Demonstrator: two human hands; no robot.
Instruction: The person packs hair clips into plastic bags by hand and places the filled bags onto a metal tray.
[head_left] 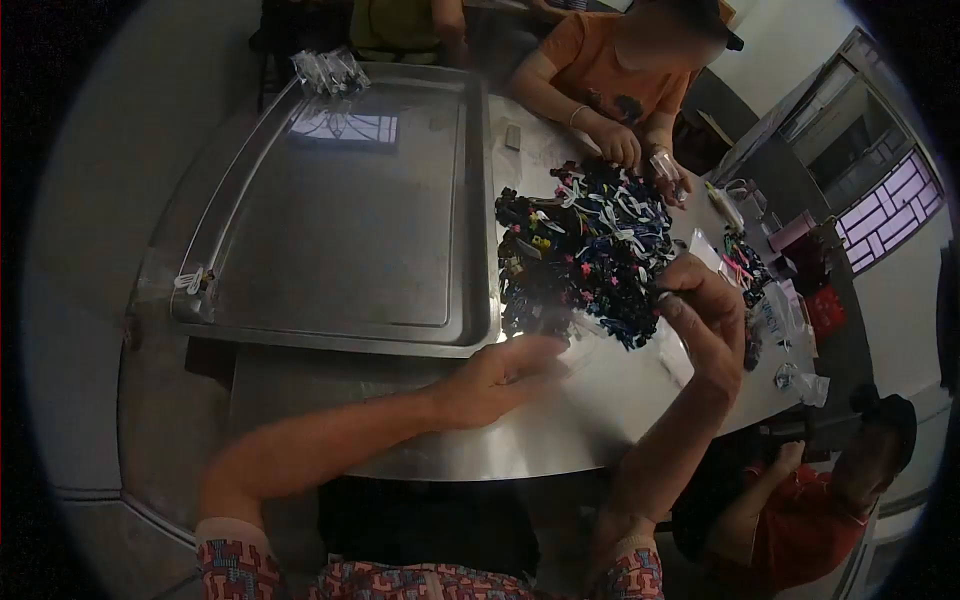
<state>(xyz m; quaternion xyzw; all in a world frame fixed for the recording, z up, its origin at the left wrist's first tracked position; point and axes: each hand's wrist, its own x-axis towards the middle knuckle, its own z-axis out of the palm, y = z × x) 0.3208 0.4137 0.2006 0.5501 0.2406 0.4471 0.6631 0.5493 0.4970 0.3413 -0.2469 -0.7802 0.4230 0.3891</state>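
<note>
A heap of small pieces, mostly black and navy with white, pink, blue and yellow bits, lies on the metal table; they look like hair ties, but I cannot be sure. My right hand is at the heap's right edge, thumb and fingers pinched together; whatever sits between them is too small to name. My left hand is over the table just below the heap, near the corner of a large metal tray. Motion smears its fingers, so its grip does not show.
Small clear bags rest on the tray's far left corner, and a little white-and-dark bundle on its near left. Across the table a person in orange handles pieces. Another in red sits at right. More coloured pieces lie rightward.
</note>
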